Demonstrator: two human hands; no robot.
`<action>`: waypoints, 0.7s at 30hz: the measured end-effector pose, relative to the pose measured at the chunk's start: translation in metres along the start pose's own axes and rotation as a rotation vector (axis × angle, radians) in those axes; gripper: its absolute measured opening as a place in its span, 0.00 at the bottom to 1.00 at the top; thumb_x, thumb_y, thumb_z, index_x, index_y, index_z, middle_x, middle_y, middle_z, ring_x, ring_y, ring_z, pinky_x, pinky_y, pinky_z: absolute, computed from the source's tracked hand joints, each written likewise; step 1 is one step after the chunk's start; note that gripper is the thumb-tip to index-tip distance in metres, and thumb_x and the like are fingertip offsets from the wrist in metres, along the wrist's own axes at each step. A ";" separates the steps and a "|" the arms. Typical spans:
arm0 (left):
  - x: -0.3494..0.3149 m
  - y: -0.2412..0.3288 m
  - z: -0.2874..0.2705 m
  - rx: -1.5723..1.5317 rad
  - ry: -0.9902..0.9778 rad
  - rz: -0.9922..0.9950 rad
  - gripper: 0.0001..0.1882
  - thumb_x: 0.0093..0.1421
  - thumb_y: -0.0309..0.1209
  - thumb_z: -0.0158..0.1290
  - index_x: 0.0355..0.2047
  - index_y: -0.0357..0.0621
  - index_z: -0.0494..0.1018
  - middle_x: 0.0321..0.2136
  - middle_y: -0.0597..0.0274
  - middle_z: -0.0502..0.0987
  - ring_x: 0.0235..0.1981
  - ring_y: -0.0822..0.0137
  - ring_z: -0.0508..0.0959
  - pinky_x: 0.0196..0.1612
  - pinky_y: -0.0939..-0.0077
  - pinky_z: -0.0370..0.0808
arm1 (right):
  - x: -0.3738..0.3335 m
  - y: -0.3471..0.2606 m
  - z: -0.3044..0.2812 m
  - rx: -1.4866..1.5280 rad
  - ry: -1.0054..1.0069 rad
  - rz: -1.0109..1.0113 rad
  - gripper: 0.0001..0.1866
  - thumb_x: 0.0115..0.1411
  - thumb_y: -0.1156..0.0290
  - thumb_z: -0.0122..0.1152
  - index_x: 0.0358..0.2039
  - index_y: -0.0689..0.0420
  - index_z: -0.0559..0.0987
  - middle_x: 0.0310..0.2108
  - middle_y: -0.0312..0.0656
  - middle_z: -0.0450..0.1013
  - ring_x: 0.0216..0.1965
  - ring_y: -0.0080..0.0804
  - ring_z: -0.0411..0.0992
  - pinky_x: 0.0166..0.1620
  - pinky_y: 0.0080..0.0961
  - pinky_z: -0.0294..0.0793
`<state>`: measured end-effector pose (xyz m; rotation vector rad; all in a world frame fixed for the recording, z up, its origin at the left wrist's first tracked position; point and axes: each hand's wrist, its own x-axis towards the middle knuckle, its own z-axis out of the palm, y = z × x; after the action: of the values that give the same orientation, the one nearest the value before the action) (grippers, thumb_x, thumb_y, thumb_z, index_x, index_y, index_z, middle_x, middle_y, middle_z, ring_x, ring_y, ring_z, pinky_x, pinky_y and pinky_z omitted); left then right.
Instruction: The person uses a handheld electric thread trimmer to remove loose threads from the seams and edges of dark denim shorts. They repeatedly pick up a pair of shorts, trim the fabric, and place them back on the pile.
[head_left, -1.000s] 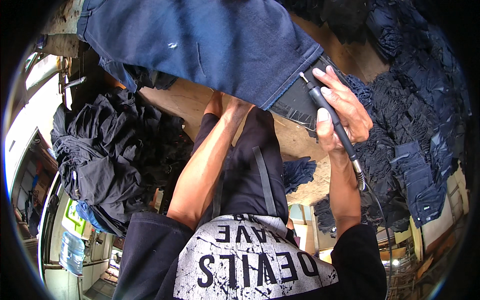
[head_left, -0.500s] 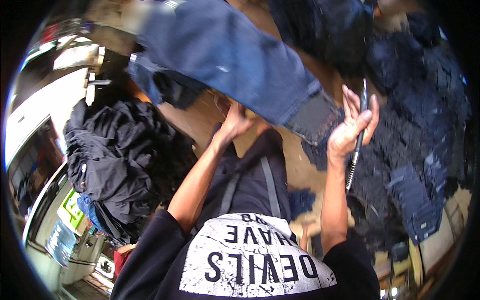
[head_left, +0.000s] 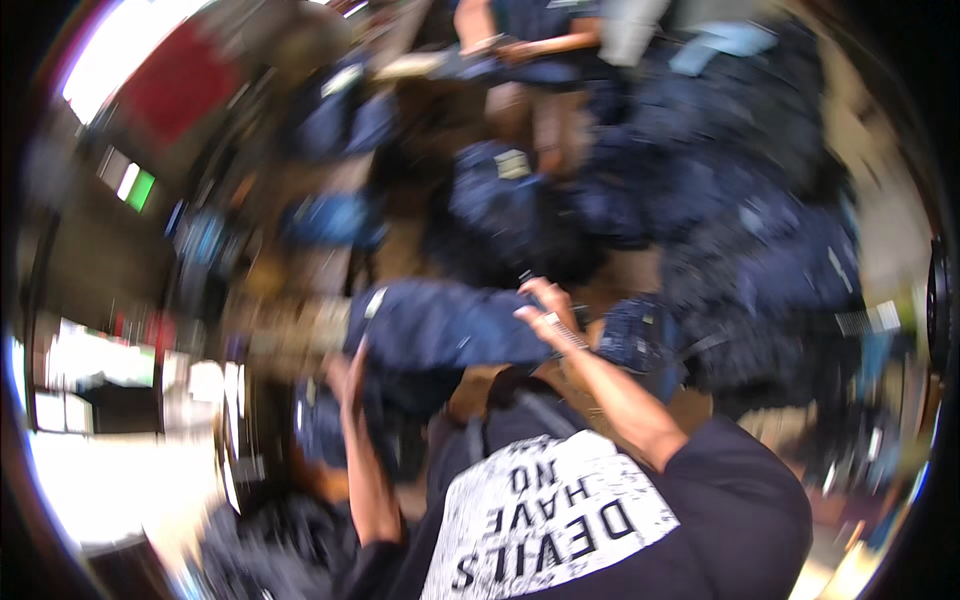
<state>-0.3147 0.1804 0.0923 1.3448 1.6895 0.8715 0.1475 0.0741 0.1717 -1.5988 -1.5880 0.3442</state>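
Observation:
Dark blue denim trousers [head_left: 440, 325] lie across in front of me, blurred by motion. By their left end is my left hand [head_left: 347, 380], its fingers stretched out; whether it touches the cloth is unclear. My right hand [head_left: 550, 312] is at the right end of the denim, closed round a slim black pen-shaped tool [head_left: 526, 277]. The tool's dark tip points away from me, and its coiled rear end [head_left: 568, 333] shows below the fingers.
Piles of dark denim [head_left: 700, 200] spread at the right and ahead. Black garments [head_left: 280, 540] are heaped at the lower left. Opposite me another person's forearm [head_left: 550, 45] shows at the top. A blue denim bundle [head_left: 330, 218] sits at the far left.
My view has swung, smearing the picture. The denim now lies more level and closer to me. My left hand has come to its left end; my right hand still holds the tool.

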 end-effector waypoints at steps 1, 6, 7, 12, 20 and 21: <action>-0.002 0.001 -0.006 -0.103 -0.041 0.145 0.43 0.62 0.48 0.73 0.66 0.26 0.72 0.64 0.37 0.77 0.64 0.53 0.77 0.68 0.57 0.72 | -0.007 0.006 0.003 0.090 0.029 0.107 0.20 0.54 0.65 0.78 0.46 0.56 0.83 0.46 0.48 0.82 0.49 0.49 0.82 0.55 0.43 0.80; 0.007 -0.002 -0.046 0.447 -0.200 0.456 0.24 0.71 0.38 0.62 0.56 0.28 0.81 0.46 0.45 0.86 0.53 0.46 0.84 0.60 0.56 0.76 | 0.004 0.035 0.027 0.106 0.052 0.075 0.22 0.56 0.61 0.72 0.50 0.53 0.80 0.43 0.46 0.82 0.49 0.49 0.80 0.55 0.47 0.75; 0.003 -0.008 -0.056 0.383 -0.145 0.599 0.23 0.71 0.37 0.63 0.56 0.28 0.81 0.45 0.44 0.86 0.52 0.46 0.85 0.59 0.56 0.77 | 0.004 0.036 0.034 0.112 0.045 0.070 0.21 0.56 0.61 0.71 0.49 0.53 0.80 0.42 0.47 0.82 0.47 0.50 0.80 0.53 0.47 0.76; -0.002 -0.002 -0.063 0.148 -0.268 0.467 0.20 0.73 0.34 0.62 0.56 0.29 0.81 0.43 0.43 0.87 0.46 0.53 0.85 0.53 0.59 0.80 | 0.017 0.070 0.027 0.255 -0.025 0.191 0.12 0.57 0.67 0.65 0.41 0.57 0.80 0.31 0.43 0.79 0.34 0.37 0.80 0.41 0.39 0.77; -0.071 0.110 0.135 0.519 -0.059 0.622 0.07 0.69 0.37 0.64 0.43 0.51 0.84 0.36 0.58 0.87 0.39 0.51 0.88 0.41 0.57 0.84 | -0.028 0.177 -0.150 -0.071 0.094 0.386 0.13 0.65 0.69 0.61 0.46 0.58 0.85 0.40 0.48 0.85 0.42 0.41 0.84 0.47 0.37 0.82; -0.084 0.130 0.172 0.531 -0.054 0.574 0.07 0.71 0.40 0.64 0.41 0.52 0.83 0.36 0.58 0.87 0.38 0.52 0.88 0.39 0.57 0.84 | -0.016 0.196 -0.178 -0.148 0.114 0.318 0.10 0.65 0.71 0.60 0.44 0.59 0.84 0.38 0.50 0.83 0.41 0.44 0.83 0.47 0.40 0.81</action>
<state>-0.0939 0.1314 0.1425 2.2646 1.5691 0.6953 0.4059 0.0250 0.1368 -1.9557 -1.2976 0.3021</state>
